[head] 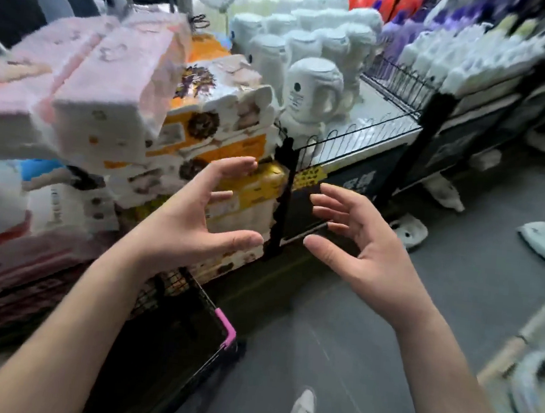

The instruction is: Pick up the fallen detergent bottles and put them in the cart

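The left hand (195,212) and right hand (366,247) hover released, fingers spread, grasping nothing. Pale, blurred plastic detergent bottles (409,231), seemingly fallen, lie on the grey floor (336,327), right of the pink-trimmed black wire cart (225,325).

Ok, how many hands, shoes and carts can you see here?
Hands: 2, the left grip and the right grip, both empty
Shoes: 1, a white shoe
Carts: 1, the cart with a pink corner
Total: 4
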### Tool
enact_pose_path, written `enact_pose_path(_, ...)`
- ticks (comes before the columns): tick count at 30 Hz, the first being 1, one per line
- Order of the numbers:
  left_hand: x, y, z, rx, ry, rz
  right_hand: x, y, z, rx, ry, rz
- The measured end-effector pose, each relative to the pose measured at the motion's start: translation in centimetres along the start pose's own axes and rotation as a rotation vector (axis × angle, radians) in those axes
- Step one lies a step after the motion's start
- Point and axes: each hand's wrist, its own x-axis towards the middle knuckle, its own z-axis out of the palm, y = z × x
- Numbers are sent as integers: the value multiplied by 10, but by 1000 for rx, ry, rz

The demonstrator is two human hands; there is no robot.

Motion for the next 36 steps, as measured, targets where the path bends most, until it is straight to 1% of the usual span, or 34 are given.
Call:
enact_pose_path(3, 61, 18, 51, -12, -90, 51, -8, 23, -65, -7, 110, 36)
enact_pose_path(7, 132, 44, 121, -71, -158, 50, -16, 53, -146, -24, 224, 73)
enact_pose_path(10, 179, 57, 171, -71, -259, 121, -26, 75, -200, -34, 328, 97)
enact_pose_path(18, 274, 76, 268, -120, -440, 259, -54, 114, -296, -57, 536, 210)
enact_pose_path(23, 340, 69, 322, -169, -520, 281, -52, 145, -342, -117, 610, 285)
enact_pose_path(29, 445, 42, 390, -226, -590, 299, 0, 198, -402, -198, 633, 341)
enact_pose_path(33, 545, 25, 422, -250, -593, 294, 71, 242, -460, -228, 616, 363)
enact_pose_path(36, 617, 13, 433, -270, -583, 258, 129, 269, -509, -236, 589, 405)
